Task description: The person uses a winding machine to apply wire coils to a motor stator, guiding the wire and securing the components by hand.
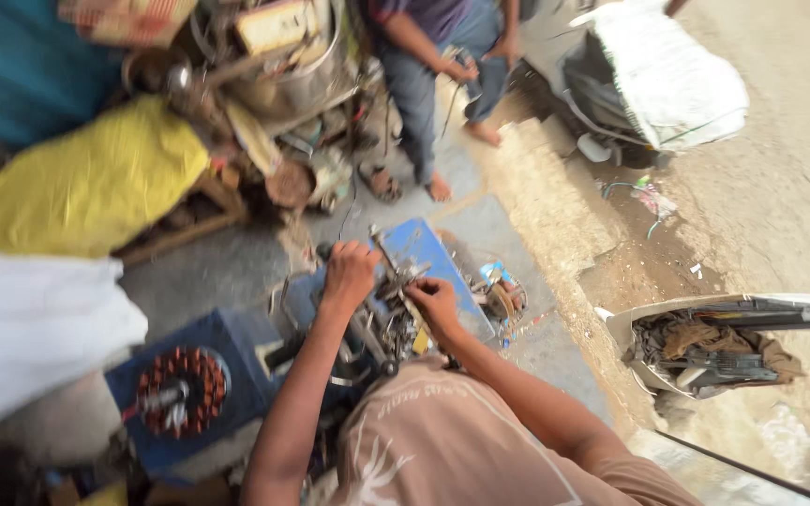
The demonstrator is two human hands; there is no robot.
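A blue metal machine (424, 251) with dark rods and metal fittings stands on the ground in front of me. My left hand (349, 274) is closed around a dark handle (323, 251) at its left side. My right hand (435, 302) pinches a small metal part (403, 281) in the machine's middle, fingers bent. The picture is blurred, so the finer parts under my hands are hard to make out. My tan shirt fills the lower middle.
A motor stator with copper windings (180, 389) lies on a blue stool at lower left. A yellow sack (86, 178), a white sack (21, 328) and piled scrap are at left. Another person (424, 66) stands beyond. A covered scooter (653, 80) and an open compartment (705, 349) are at right.
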